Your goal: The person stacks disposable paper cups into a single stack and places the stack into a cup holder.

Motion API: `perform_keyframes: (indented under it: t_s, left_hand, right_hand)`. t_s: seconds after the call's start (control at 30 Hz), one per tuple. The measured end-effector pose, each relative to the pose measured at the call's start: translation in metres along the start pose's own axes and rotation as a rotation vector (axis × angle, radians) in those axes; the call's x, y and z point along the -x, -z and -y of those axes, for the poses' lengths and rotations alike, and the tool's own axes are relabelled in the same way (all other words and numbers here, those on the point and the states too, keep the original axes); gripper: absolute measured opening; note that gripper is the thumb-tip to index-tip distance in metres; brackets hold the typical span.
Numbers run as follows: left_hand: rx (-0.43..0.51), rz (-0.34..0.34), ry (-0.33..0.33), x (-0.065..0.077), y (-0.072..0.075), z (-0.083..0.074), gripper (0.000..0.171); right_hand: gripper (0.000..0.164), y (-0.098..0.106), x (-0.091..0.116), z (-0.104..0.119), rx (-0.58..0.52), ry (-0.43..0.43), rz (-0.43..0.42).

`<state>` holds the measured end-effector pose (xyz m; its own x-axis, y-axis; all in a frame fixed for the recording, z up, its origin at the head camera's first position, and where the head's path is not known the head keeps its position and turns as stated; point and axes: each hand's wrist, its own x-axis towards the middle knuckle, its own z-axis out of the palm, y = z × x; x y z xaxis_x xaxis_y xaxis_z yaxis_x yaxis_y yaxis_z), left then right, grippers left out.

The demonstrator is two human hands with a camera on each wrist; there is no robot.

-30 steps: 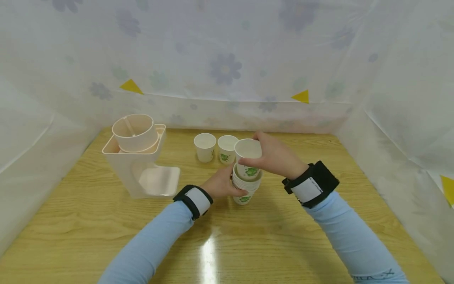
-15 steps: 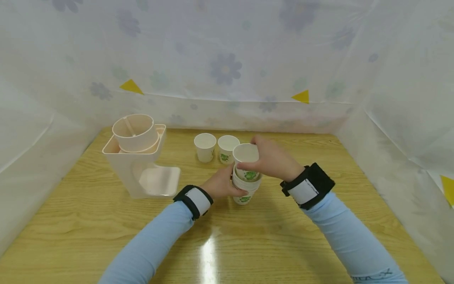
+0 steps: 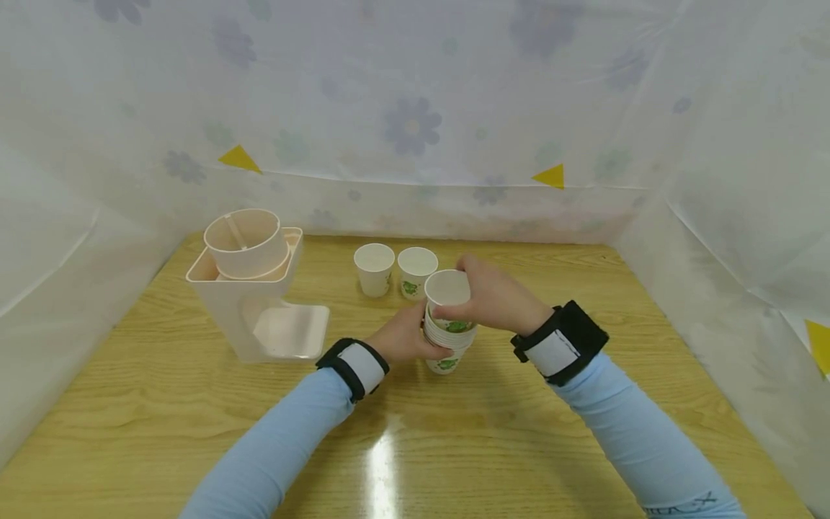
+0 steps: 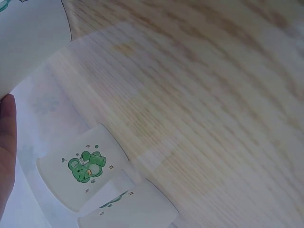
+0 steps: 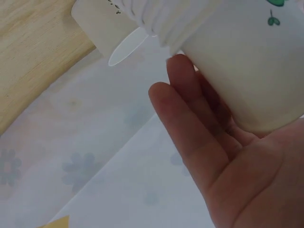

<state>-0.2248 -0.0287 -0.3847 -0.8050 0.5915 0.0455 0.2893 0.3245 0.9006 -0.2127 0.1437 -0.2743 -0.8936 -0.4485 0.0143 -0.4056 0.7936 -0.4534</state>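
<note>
A stack of nested white paper cups (image 3: 446, 360) with green prints stands mid-table. My left hand (image 3: 407, 335) grips this stack from its left side, thumb across the front. Above it, my right hand (image 3: 489, 294) holds the top paper cup (image 3: 449, 287) by its sides, its lower part inside the stack's mouth. In the right wrist view, the held cup (image 5: 251, 71) lies against the palm, with the stacked rims (image 5: 161, 23) beside the fingertips. Two single cups stand behind the stack, the left one (image 3: 374, 270) and the right one (image 3: 416, 268), both upright.
At the left stands a cream plastic appliance (image 3: 249, 310) with a round open container (image 3: 245, 241) on top and a flat base plate (image 3: 295, 331). The wooden table (image 3: 519, 447) is bounded by pale flowered sheeting (image 3: 415, 194) at the back and sides.
My right hand has moved down and slightly left, lowering the top cup deeper into the stack. The left hand and the two single cups keep their places.
</note>
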Motion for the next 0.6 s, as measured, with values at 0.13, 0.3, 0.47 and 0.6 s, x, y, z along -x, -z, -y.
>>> perform_keyframes:
  t_s: [0.13,0.3,0.47,0.6]
  left_hand:
    - [0.001,-0.003,0.000,0.0000,-0.0006,-0.0001,0.077]
    - [0.000,-0.007,0.007,0.0016,-0.0008,-0.0009,0.075]
    - [0.001,-0.009,0.019,0.0018,-0.0012,-0.0017,0.074]
    - [0.006,-0.012,0.028,0.0013,-0.0014,-0.0003,0.074]
  right_hand:
    - [0.062,-0.0008,0.0000,-0.0007,0.047,-0.008,0.002]
    - [0.064,-0.0032,0.0000,-0.0005,0.143,-0.028,0.007]
    - [0.065,-0.0056,0.0001,-0.0010,0.178,-0.039,0.019]
    - [0.064,-0.0067,0.0003,-0.0012,0.189,-0.032,0.017]
